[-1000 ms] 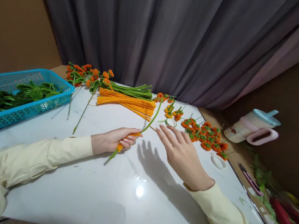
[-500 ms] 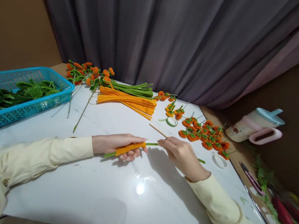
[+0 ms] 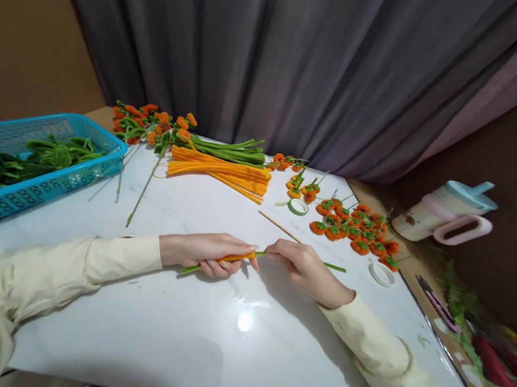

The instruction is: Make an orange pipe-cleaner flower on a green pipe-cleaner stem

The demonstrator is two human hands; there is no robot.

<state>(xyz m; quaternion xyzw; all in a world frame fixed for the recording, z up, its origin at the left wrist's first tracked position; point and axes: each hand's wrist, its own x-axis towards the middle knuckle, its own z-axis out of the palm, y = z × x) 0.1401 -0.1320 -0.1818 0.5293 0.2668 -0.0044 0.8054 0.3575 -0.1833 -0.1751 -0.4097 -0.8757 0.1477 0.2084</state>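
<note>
My left hand [image 3: 209,246] is closed around an orange pipe-cleaner coil [image 3: 238,258], which is wound about a green pipe cleaner [image 3: 191,269]. The fingers cover much of the coil, and the green end pokes out below the palm. Just right of it, my right hand [image 3: 307,270] pinches the green pipe cleaner where it leaves the coil; its far end shows beyond the knuckles. A thin wooden stick [image 3: 278,224] lies on the table, partly behind my right hand. Orange pipe cleaners [image 3: 219,172] and green pipe cleaners [image 3: 231,150] lie in bundles farther back.
A blue basket [image 3: 66,176] of green leaves stands left. Small orange pumpkin-like pieces [image 3: 362,228] lie back right, near a green tape roll [image 3: 298,207] and a white tape roll [image 3: 381,274]. A lidded cup [image 3: 428,213], scissors [image 3: 439,305] and scraps lie along the right side.
My left fingers have closed further over the orange coil, hiding more of it. My right hand has shifted slightly left along the green pipe cleaner, towards the coil.
</note>
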